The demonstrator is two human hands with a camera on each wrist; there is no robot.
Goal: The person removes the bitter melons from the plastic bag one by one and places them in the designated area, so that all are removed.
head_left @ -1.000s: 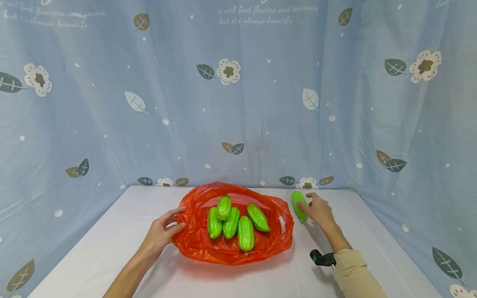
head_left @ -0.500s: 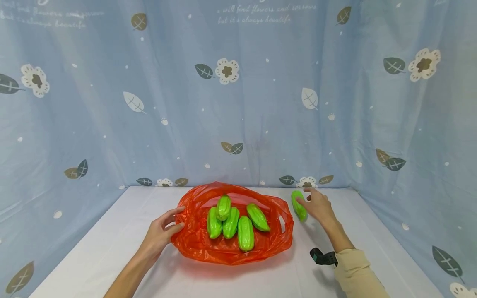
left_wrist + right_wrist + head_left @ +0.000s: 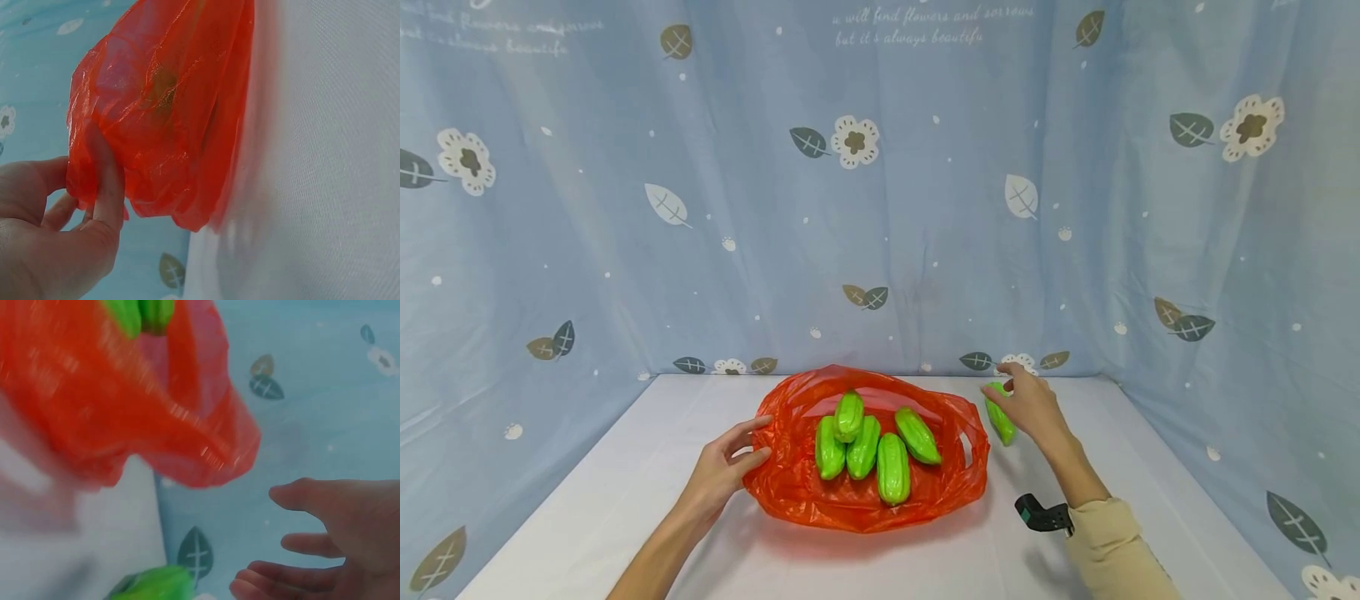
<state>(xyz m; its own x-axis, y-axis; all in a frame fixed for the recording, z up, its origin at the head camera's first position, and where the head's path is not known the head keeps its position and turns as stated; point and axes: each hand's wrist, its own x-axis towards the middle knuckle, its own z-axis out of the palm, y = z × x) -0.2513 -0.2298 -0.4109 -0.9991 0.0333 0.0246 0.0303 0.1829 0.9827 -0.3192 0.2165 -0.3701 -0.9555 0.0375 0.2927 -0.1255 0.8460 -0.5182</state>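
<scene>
Red plastic bag (image 3: 868,512) sits on the white table (image 3: 820,575), mid-width, mouth spread upward, right-end handle loop (image 3: 979,458) slack. Film looks thin, crinkly, near weightless; should fold anywhere it's pushed and likely tears if snagged on a fingertip. Best hold is probably the rim or the handle, film taken between thumb and fingers. Left hand (image 3: 722,467) does that at the left end: narrow pinch, thumb one side, fingers the other. Right hand (image 3: 1030,404) is past the right end, thumb and fingers spread wide, nothing in the grip; contact with the gourd under it can't be confirmed. Green gourds (image 3: 893,471), five of them, lie inside the bag: three bunched left, one resting on top of that bunch's other two, two apart to the right. Loose gourd (image 3: 1000,422) lies on the table just right of the bag, partly hidden by the hand. Glossy, ribbed, judged stiff and a bit slippery; weight unknown. Sensible hold: across the middle, fingers in the grooves.
</scene>
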